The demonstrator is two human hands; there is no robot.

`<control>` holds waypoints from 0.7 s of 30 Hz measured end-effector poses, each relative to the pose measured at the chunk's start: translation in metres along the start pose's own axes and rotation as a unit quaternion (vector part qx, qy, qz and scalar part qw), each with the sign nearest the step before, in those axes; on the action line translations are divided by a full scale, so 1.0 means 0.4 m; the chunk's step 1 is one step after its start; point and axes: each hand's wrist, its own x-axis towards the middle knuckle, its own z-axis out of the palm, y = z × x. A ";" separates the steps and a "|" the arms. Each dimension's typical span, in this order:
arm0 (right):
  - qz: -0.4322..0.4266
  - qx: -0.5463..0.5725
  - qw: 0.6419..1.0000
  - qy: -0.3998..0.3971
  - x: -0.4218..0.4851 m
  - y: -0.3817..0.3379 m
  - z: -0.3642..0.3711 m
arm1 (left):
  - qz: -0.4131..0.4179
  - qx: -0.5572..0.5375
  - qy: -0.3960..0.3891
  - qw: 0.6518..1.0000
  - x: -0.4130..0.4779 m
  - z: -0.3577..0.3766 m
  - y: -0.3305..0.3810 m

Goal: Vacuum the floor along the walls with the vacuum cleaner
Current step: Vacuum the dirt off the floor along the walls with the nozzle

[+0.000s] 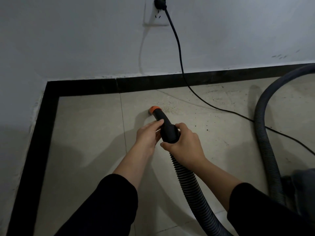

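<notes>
While the black nozzle was gripped by both hands, its orange tip was held down at the floor, a little way out from the black baseboard. The left hand was curled round the thin part, and the right hand round the thick end, where the ribbed hose was joined. Dirt specks were scattered between tip and baseboard. A power cord was draped over the baseboard, further right. Plain tile was seen along the baseboard to its left corner.
</notes>
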 end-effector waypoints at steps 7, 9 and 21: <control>0.021 0.001 1.000 0.017 -0.002 0.036 -0.029 | -0.011 0.004 -0.017 1.000 0.006 0.050 -0.030; 0.025 0.003 0.999 0.024 0.001 0.043 -0.037 | -0.017 0.003 -0.020 1.000 0.011 0.063 -0.035; 0.060 0.032 0.996 0.056 0.002 0.096 -0.099 | -0.038 0.033 -0.040 0.998 0.030 0.149 -0.075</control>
